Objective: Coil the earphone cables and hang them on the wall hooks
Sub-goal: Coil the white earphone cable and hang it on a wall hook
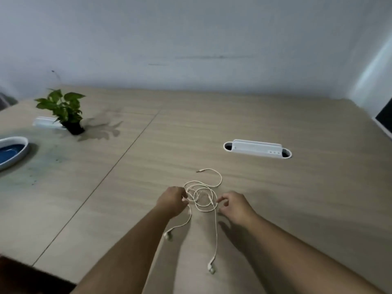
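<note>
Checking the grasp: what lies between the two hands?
In the head view, loose loops of the earphone cable lie on the table between the left hand and right hand.

Pretty plain room: a bare pale wall (pixel 191 39) is being scuffed up by a few dark marks. A wood-grain table (pixel 275 198) is being split by a seam, with a white cable grommet (pixel 257 148) set in. A small potted plant (pixel 63 111) and blue-lined dish (pixel 12 151) are being lit softly.
</note>
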`<action>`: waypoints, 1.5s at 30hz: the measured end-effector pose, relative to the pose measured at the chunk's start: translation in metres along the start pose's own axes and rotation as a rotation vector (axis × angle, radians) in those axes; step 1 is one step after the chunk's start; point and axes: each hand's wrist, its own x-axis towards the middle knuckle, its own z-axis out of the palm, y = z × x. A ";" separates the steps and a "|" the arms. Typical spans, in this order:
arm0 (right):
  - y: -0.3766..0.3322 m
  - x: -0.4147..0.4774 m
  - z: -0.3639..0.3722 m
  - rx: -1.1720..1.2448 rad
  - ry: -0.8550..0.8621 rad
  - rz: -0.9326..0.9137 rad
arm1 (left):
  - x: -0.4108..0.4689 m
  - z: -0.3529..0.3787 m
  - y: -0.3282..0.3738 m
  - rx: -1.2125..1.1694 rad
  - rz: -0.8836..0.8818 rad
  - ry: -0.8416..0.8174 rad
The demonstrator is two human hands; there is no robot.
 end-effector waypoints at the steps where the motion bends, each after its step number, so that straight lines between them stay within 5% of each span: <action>1: 0.002 0.003 0.011 -0.027 -0.020 -0.014 | -0.003 0.011 -0.009 0.015 -0.020 -0.021; 11: 0.024 0.022 0.052 -0.260 -0.139 -0.181 | 0.010 0.049 -0.018 -0.001 0.075 0.049; 15: 0.036 0.015 0.046 -0.330 -0.034 -0.214 | 0.018 0.060 -0.014 0.003 0.136 -0.002; 21: 0.039 0.011 0.020 -0.544 0.091 0.029 | 0.012 0.063 -0.003 -0.136 0.153 -0.113; 24: 0.031 0.024 0.009 -0.425 0.210 0.136 | 0.015 0.055 0.011 -0.362 0.122 -0.075; 28: 0.019 0.049 0.006 -0.204 0.249 0.204 | 0.036 0.044 0.014 -0.209 0.103 0.121; 33: 0.009 0.077 0.023 0.038 0.238 0.328 | 0.057 0.054 0.008 -0.006 0.062 0.033; 39: -0.001 0.093 0.036 0.200 0.249 0.583 | 0.059 0.070 0.008 -0.077 0.073 0.022; 45: -0.005 0.098 0.040 0.149 0.243 0.636 | 0.056 0.076 0.004 -0.205 0.124 -0.008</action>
